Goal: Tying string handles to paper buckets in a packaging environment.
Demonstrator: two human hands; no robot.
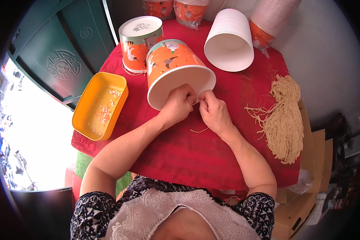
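Note:
An orange paper bucket [176, 60] with printed figures and a green band lies tipped on the table, its open white mouth facing me. My left hand [180, 103] reaches into the mouth, its fingers closed at the lower rim. Right beside it, my right hand [215, 112] pinches at the same rim from outside. A thin beige string [199, 131] trails out below my right hand; its upper part is hidden behind the fingers. The fingertips of both hands almost meet at the rim.
On the red-covered table [188, 160], a yellow bin [82, 116] with small beads stands left. Behind are an upside-down orange bucket [134, 52] and nested white buckets [230, 42]. A beige string bundle [286, 124] lies right. Wrapped bucket stacks [270, 22] line the back. Cardboard [298, 212] stands lower right.

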